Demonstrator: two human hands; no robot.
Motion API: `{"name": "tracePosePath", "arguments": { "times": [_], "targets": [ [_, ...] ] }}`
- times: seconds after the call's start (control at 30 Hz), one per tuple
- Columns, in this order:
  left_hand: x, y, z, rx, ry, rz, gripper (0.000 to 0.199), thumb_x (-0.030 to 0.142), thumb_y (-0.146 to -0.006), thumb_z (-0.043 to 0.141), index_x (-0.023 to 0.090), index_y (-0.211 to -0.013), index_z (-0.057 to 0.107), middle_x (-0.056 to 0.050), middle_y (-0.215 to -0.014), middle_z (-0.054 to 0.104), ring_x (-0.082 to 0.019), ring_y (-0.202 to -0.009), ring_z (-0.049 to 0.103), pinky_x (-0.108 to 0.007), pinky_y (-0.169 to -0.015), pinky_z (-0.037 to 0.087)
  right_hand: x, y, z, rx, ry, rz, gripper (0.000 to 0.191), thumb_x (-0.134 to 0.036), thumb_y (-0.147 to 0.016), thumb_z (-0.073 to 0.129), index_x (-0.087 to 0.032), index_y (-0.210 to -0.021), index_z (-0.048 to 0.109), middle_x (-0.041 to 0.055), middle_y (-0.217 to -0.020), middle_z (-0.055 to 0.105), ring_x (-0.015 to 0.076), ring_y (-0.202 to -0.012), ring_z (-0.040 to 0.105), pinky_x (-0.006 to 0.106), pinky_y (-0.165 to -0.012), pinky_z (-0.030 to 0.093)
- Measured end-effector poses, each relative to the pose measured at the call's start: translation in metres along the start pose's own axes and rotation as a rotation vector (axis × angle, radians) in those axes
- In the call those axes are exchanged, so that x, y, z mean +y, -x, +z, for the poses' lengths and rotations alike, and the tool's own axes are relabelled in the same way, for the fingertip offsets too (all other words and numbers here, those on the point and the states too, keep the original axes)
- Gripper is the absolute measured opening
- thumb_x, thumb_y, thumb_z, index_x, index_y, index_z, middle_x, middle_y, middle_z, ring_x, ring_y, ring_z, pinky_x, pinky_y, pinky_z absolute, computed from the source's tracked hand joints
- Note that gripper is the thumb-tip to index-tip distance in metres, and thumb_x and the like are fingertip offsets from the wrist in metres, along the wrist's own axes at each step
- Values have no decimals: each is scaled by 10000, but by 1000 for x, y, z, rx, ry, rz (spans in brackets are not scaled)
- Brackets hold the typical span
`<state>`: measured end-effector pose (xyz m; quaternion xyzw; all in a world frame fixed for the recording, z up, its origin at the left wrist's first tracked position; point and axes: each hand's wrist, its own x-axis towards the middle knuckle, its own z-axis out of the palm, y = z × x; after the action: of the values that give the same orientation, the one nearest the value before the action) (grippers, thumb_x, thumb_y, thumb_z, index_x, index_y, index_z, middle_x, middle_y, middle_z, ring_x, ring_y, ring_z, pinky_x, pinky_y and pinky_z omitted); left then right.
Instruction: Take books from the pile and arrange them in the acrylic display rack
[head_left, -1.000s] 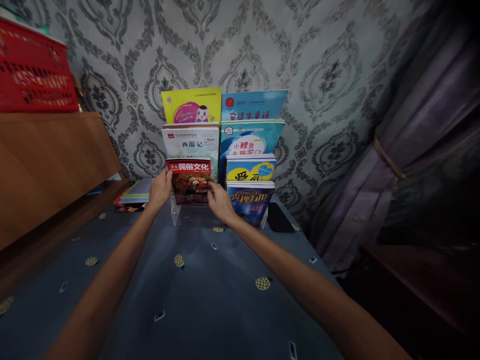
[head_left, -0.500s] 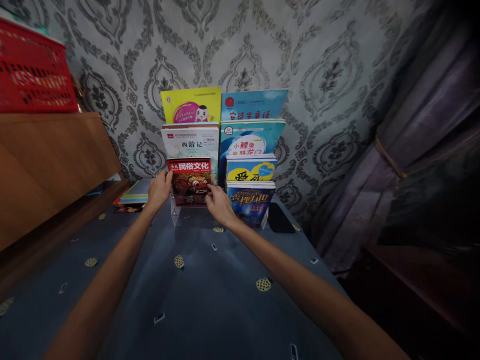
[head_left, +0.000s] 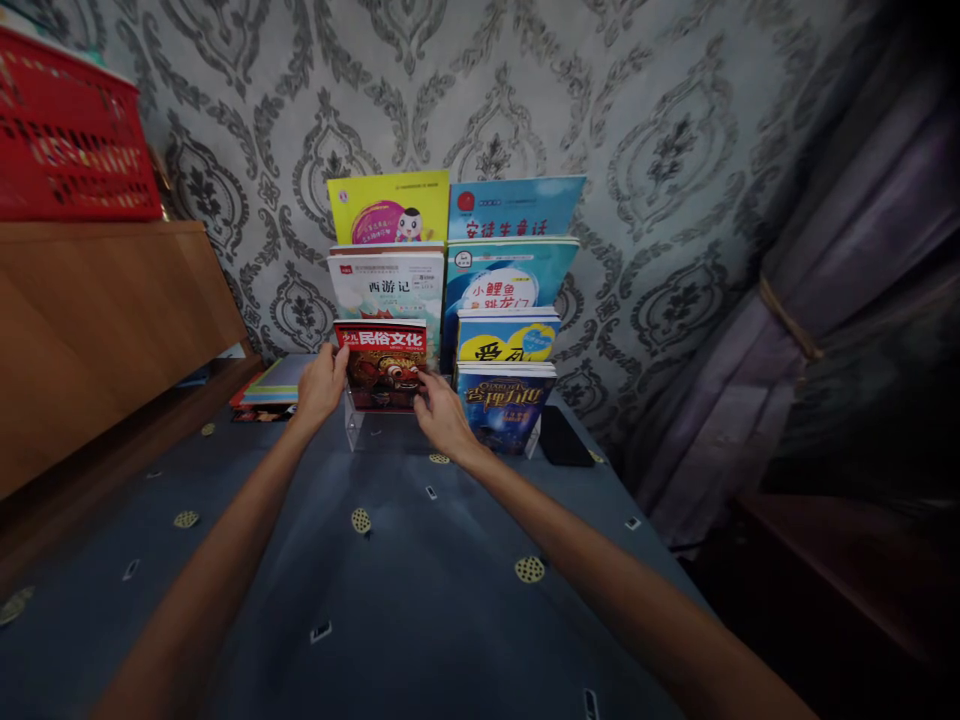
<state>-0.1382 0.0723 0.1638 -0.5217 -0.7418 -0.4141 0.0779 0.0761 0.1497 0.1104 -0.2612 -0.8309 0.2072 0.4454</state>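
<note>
A red and dark magazine point(head_left: 382, 368) with white Chinese lettering stands in the left column of a clear acrylic stand point(head_left: 352, 432). My left hand point(head_left: 322, 382) grips its left edge, thumb on the front. On the opposite edge, my right hand point(head_left: 442, 408) has its thumb and fingers closed. Behind the magazine rise a pale book point(head_left: 386, 280) and a yellow book point(head_left: 386, 205). In the right column are a light blue book point(head_left: 517, 205), a teal book point(head_left: 517, 270), a blue and yellow book point(head_left: 506, 340) and a dark blue book point(head_left: 499, 405).
More books point(head_left: 274, 385) lie stacked at the left, beside a wooden cabinet point(head_left: 112, 340) carrying a red basket point(head_left: 75, 150). A black flat object point(head_left: 564, 440) rests right of the stand on the blue tablecloth point(head_left: 420, 600). A tied curtain point(head_left: 720, 400) hangs at the right.
The magazine's top has tipped slightly and sits a little lower, with both hands still on its edges. The whole view has shifted slightly.
</note>
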Motion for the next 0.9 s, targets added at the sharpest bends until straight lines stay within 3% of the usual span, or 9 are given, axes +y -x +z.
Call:
{"name": "tracePosePath", "arguments": {
  "times": [0.13,0.37,0.63,0.9],
  "targets": [
    [-1,-3,3,8,-20,-4,481,523,-1020,277,206,-916,624,-91,-813,712,-246,-831,696,-321,-772,476,-3,-3,-1,-12,-20,10,492,-139,-871,496,-133,-1356,577,171,-1321,617,246,-1061,663,437,-1025,520],
    [0,-18,5,4,-34,-39,568,512,-1012,237,201,-731,621,-87,-693,691,-232,-654,671,-325,-689,482,-6,-12,-1,45,-19,56,416,-140,-856,485,-126,-1242,639,121,-1064,659,244,-950,658,420,-941,539],
    [1,-20,7,-6,-21,-43,548,527,-996,264,207,-736,624,-91,-672,691,-245,-665,675,-325,-691,482,0,-8,0,55,-14,68,440,-155,-854,502,-146,-1280,613,130,-1109,660,257,-971,651,432,-946,535],
    [1,-14,9,22,14,-30,439,520,-997,303,213,-867,589,-58,-731,694,-214,-646,654,-305,-663,475,3,-3,3,52,-18,54,453,-149,-848,504,-172,-1288,614,126,-1134,652,261,-1015,651,436,-946,545]
  ]
}}
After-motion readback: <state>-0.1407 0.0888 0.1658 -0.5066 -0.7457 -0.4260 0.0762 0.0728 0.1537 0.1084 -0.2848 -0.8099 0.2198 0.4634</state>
